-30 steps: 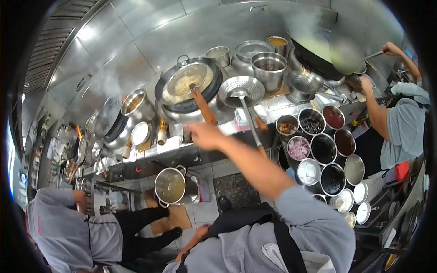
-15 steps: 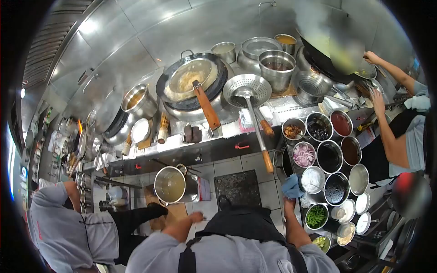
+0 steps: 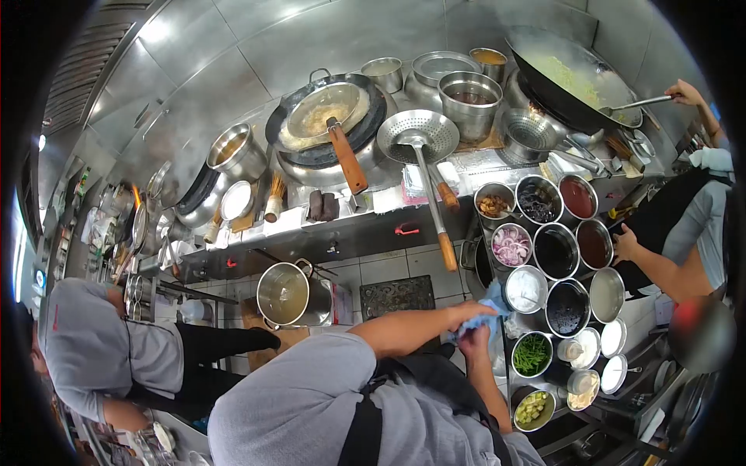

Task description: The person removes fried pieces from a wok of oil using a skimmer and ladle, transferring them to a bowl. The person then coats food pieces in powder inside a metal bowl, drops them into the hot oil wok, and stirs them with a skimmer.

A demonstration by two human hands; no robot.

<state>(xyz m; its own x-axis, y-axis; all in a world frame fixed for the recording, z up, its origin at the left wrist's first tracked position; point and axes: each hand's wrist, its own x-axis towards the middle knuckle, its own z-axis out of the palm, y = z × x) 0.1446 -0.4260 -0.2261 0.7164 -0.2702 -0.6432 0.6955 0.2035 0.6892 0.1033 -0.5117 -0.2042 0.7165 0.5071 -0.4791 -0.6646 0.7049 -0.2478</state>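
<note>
A crumpled blue cloth (image 3: 493,301) is between my two hands, beside the rack of seasoning pots. My left hand (image 3: 468,311), reaching across from the left, has its fingers closed on the cloth's upper side. Just below, my right hand (image 3: 474,342) grips the cloth from underneath, partly hidden by its folds. Closest to the hands are a pot of white powder (image 3: 526,289), a pot of chopped green vegetables (image 3: 532,353) and a pot of sliced red onion (image 3: 511,245).
A strainer (image 3: 420,136) lies along the stove with its handle jutting over the edge. A wok (image 3: 276,128) holds a wooden-handled sieve. On the floor stands a steel pot (image 3: 283,294). One co-worker (image 3: 116,342) is at left; another's hand (image 3: 687,92) stirs a large wok (image 3: 536,78).
My left hand has swung right and taken hold of the blue cloth alongside my right hand. The right co-worker's lower hand has left the stove edge. The left co-worker has shifted.
</note>
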